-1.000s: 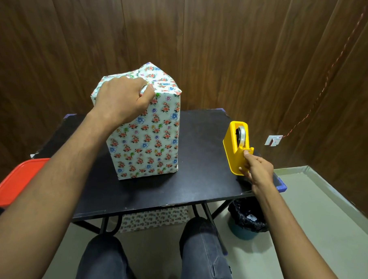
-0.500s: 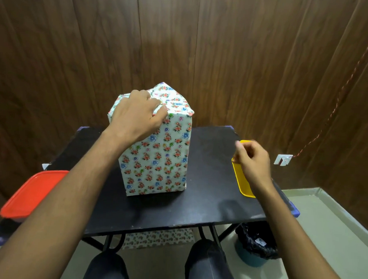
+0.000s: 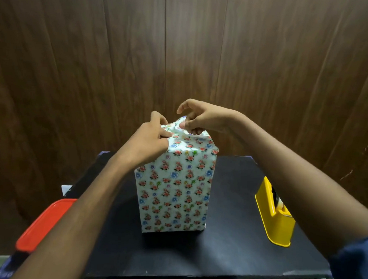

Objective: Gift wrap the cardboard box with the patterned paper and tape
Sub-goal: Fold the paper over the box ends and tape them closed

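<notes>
the cardboard box (image 3: 173, 189), already covered in patterned paper (image 3: 191, 148), stands upright near the middle of the black desk (image 3: 226, 253). both hands are at its top: the left hand (image 3: 151, 141) holds the folded flaps down with curled fingers, and the right hand (image 3: 201, 119) pinches something small against the peak of the fold. it is probably a strip of tape, though the strip itself is too faint to make out. the yellow tape dispenser (image 3: 274, 215) sits apart on the right of the desk; a red lid (image 3: 44, 224) lies at the left edge.

to do this step well, keep the left hand firm so the flaps stay flat, lay the tape across the seam, then rub it down from the middle outward so no wrinkle lifts.
</notes>
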